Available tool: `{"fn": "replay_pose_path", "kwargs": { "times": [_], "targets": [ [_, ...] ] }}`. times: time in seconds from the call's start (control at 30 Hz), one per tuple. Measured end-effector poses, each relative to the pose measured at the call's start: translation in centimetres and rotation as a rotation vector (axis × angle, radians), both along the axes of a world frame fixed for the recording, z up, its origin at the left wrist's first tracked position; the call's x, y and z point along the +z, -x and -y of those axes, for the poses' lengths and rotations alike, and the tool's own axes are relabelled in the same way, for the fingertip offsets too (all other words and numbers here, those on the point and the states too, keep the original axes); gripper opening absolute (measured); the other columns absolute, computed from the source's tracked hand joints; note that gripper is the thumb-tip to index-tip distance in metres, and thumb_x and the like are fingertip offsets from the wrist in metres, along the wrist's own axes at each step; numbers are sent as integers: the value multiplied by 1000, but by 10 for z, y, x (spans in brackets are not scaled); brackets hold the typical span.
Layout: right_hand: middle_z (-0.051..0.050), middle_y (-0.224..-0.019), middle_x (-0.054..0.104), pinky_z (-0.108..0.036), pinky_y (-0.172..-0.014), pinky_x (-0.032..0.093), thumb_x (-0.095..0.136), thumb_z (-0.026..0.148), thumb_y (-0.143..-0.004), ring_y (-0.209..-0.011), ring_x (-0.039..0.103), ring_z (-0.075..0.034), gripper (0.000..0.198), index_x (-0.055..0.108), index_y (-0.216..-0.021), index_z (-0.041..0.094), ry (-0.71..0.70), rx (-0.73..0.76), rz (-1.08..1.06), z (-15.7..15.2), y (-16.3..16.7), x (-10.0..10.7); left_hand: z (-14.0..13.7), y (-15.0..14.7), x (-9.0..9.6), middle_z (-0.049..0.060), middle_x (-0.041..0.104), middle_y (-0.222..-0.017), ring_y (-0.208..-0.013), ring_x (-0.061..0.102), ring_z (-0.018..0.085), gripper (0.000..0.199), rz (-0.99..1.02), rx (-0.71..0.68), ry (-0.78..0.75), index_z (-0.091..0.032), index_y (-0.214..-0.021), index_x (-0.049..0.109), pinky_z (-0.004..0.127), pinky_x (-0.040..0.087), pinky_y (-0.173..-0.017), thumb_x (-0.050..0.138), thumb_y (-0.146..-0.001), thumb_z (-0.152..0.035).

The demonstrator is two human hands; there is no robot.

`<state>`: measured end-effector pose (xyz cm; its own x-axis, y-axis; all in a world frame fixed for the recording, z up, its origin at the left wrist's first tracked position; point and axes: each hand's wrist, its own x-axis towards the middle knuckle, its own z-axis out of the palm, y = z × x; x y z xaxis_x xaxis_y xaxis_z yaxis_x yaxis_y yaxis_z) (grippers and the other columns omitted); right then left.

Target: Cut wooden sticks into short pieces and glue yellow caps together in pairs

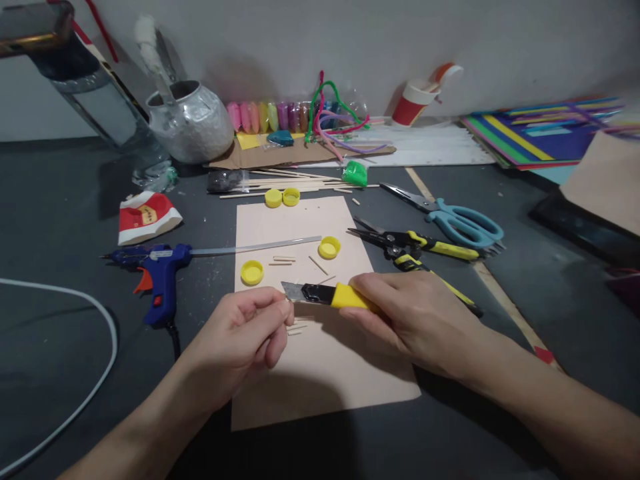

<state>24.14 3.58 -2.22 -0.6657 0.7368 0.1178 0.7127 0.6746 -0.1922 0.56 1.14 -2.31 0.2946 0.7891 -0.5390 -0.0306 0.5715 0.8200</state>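
In my right hand [407, 317] is a yellow and black utility knife [345, 296], its blade pointing left. The blade tip comes close to the fingertips of my left hand [253, 327]. Thumb and index finger of that hand are pinched together; what lies between them is too small to make out. Beneath both hands lies a sheet of beige paper [280, 393]. Short wooden stick pieces [284, 260] are scattered on it, some partly hidden by my left fingers. Yellow bottle caps [252, 272] rest on the sheet, two of them at its far edge.
A blue glue gun [165, 273] lies left with a glue stick reaching over the paper. To the right are black and yellow pliers [400, 243] and blue-handled scissors [463, 223]. Long wooden sticks [300, 181], a silver pot [193, 127] and coloured clay [280, 117] are behind.
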Motion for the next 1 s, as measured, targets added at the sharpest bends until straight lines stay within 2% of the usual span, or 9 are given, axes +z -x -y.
{"fn": "replay_pose_path", "kwargs": {
  "times": [0.43,0.5,0.6,0.63,0.7,0.83,0.9,1.0],
  "targets": [
    [0,-57,54,-28,-50,24,28,48,-105,-49,48,-15,48,53,-76,20,-43,-8,40,-3,-8,2,-2,1,-2,-9,40,-37,-36,23,5,32,-14,-23,-26,-19,-64,54,20,14,-41,56,-92,-34],
    [-1,-57,55,-28,-50,23,25,51,-105,-48,48,-16,51,53,-76,19,-89,-69,94,-7,-17,2,-1,2,-2,-9,40,-37,-36,22,5,32,-24,-40,-25,-19,-65,55,21,12,-40,56,-92,-35],
    [-3,-58,56,-29,-51,23,24,56,-103,-47,46,-16,53,53,-78,19,-187,-245,127,-12,-28,3,-1,3,0,-8,41,-38,-37,24,6,31,-63,-40,-46,-19,-68,57,22,13,-40,56,-92,-39],
    [-3,-59,56,-29,-52,24,27,56,-102,-49,47,-17,52,53,-79,18,-163,-261,103,-13,-29,4,-1,3,1,-8,41,-38,-38,25,6,31,-81,-37,-61,-19,-69,57,22,14,-41,55,-92,-39],
    [-1,-59,54,-28,-51,24,35,57,-100,-50,46,-16,48,54,-80,18,-37,-242,3,-13,-24,5,-1,1,4,-8,40,-39,-41,27,7,31,-125,-54,-90,-20,-69,57,23,18,-44,53,-94,-38],
    [3,-63,51,-24,-52,32,61,47,-90,-56,45,-13,34,56,-74,18,358,-304,-360,-10,-4,11,3,-2,10,-7,41,-47,-49,31,9,33,-224,-192,-86,-20,-66,52,25,23,-49,50,-95,-36],
    [2,-70,56,-22,-56,37,65,37,-88,-65,50,-13,23,62,-77,17,530,-328,-523,-7,4,15,6,-2,12,-6,40,-52,-53,33,11,37,-264,-264,-100,-21,-64,48,26,25,-52,48,-96,-40],
    [2,-72,59,-20,-59,39,67,30,-86,-67,50,-12,15,68,-79,16,736,-266,-633,-3,13,20,9,-1,12,-5,40,-58,-58,34,12,40,-307,-371,-193,-21,-64,46,27,27,-53,46,-96,-45]
  ]
}}
